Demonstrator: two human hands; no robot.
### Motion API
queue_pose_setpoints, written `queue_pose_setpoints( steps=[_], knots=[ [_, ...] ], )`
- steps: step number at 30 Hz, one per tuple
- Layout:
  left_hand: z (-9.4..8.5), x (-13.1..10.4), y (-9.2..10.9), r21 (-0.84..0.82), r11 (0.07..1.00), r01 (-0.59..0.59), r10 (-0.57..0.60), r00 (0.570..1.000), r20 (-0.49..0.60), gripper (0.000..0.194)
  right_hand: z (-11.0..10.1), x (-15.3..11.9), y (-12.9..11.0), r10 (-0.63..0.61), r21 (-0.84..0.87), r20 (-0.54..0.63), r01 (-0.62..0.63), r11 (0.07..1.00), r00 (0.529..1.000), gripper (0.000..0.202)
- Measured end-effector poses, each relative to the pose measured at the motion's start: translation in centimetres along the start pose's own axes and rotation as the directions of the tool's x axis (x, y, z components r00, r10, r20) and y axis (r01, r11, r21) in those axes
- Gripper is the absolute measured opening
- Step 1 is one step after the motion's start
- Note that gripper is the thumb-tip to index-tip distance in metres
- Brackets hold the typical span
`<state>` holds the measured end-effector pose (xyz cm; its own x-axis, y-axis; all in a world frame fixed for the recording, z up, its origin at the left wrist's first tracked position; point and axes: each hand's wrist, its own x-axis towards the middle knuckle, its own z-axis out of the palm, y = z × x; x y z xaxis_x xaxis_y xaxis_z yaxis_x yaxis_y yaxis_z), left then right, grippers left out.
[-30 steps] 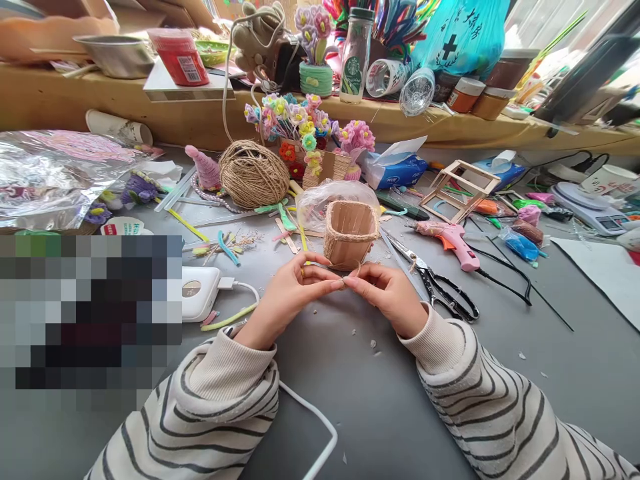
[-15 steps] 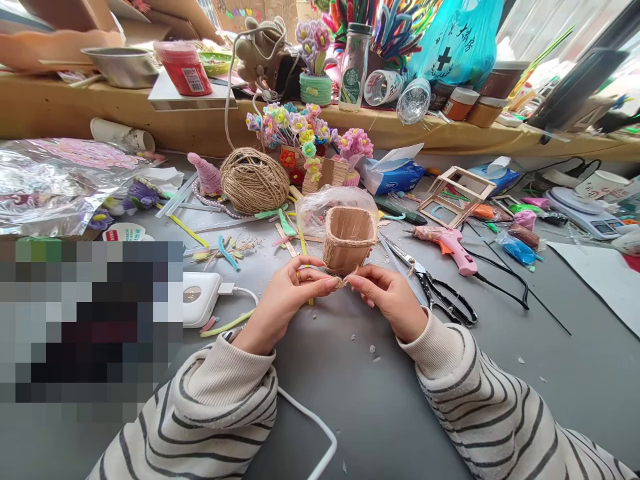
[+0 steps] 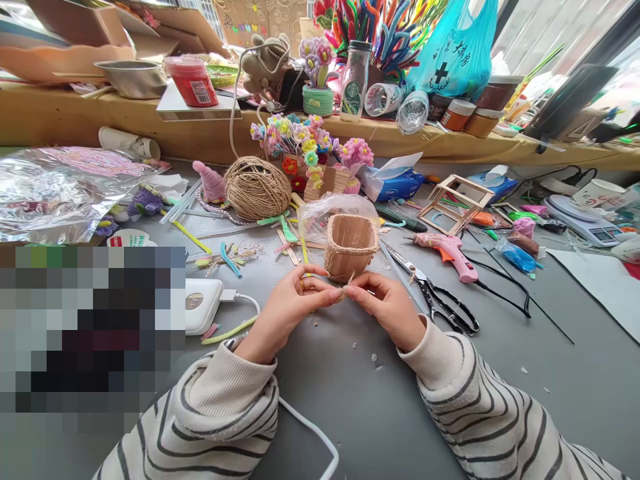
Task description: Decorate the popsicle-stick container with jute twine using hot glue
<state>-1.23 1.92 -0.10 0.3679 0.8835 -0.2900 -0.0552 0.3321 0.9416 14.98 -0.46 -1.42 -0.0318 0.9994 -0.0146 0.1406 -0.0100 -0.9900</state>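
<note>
Near the middle of the grey desk [image 3: 375,427], just in front of the upright twine-rimmed basket [image 3: 353,253], the left hand [image 3: 293,303] and the right hand [image 3: 383,303] almost meet over a small bit of twine [image 3: 342,294]. Each grip is a close pinch of thumb and forefinger, the twine caught between them; one end pokes up toward the basket, and whether it joins on is hidden. The step in hand seems to be knotting or shaping this strand. The next move, I judge, calls for a firm left pinch while the right draws the end snug without fraying it. Scissors [image 3: 440,297] lie just beside the right hand, with the pink glue gun [image 3: 447,253] beyond.
</note>
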Motion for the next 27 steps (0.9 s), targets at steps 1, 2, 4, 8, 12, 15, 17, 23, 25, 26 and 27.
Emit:
queue_pose_setpoints(
  steps=[1, 2, 4, 8, 12, 15, 17, 23, 25, 26, 27],
  knots=[
    [-0.01, 0.01, -0.02, 0.001, 1.000, 0.001, -0.001, 1.000, -0.001, 0.042, 0.04, 0.02, -0.03, -0.004, -0.006, -0.003, 0.004, 1.000, 1.000, 0.022],
    [-0.01, 0.02, -0.04, -0.001, 1.000, 0.001, -0.001, 1.000, 0.000, 0.042, 0.08, 0.05, -0.05, -0.008, -0.010, -0.009, 0.008, 1.000, 1.000, 0.022],
    [-0.04, 0.06, -0.10, -0.010, 1.000, -0.004, 0.004, 1.000, 0.004, 0.042, 0.12, 0.11, -0.03, -0.009, -0.007, -0.021, 0.009, 1.000, 1.000, 0.022],
    [-0.12, 0.11, -0.16, -0.043, 0.999, -0.002, 0.003, 1.000, 0.021, 0.039, -0.06, 0.11, 0.26, -0.001, 0.032, -0.026, 0.002, 0.999, 1.000, 0.021],
    [-0.08, -0.01, 0.05, -0.096, 0.995, 0.030, -0.028, 0.999, 0.021, 0.038, -0.36, 0.01, 0.55, 0.002, 0.075, 0.039, -0.005, 0.997, 0.999, 0.017],
    [-0.05, -0.09, 0.17, -0.128, 0.989, 0.069, -0.066, 0.997, 0.025, 0.039, -0.48, 0.03, 0.68, -0.040, 0.087, 0.102, 0.031, 0.996, 0.994, 0.014],
    [-0.12, -0.07, 0.13, -0.147, 0.984, 0.100, -0.093, 0.994, 0.055, 0.040, -0.51, 0.10, 0.76, -0.077, 0.101, 0.139, 0.063, 0.993, 0.987, 0.014],
    [-0.27, 0.05, 0.01, -0.148, 0.980, 0.135, -0.120, 0.987, 0.104, 0.040, -0.50, 0.35, 0.71, -0.109, 0.108, 0.185, 0.090, 0.990, 0.977, 0.013],
    [-0.16, -0.03, 0.14, -0.137, 0.981, 0.136, -0.123, 0.987, 0.099, 0.040, -0.52, 0.41, 0.62, -0.102, 0.106, 0.191, 0.083, 0.991, 0.976, 0.013],
    [-0.09, -0.08, 0.22, -0.130, 0.982, 0.135, -0.123, 0.988, 0.092, 0.040, -0.54, 0.44, 0.57, -0.097, 0.105, 0.196, 0.078, 0.991, 0.976, 0.014],
    [-0.02, -0.13, 0.30, -0.124, 0.983, 0.133, -0.123, 0.989, 0.085, 0.040, -0.56, 0.47, 0.54, -0.092, 0.104, 0.201, 0.072, 0.992, 0.975, 0.015]
  ],
)
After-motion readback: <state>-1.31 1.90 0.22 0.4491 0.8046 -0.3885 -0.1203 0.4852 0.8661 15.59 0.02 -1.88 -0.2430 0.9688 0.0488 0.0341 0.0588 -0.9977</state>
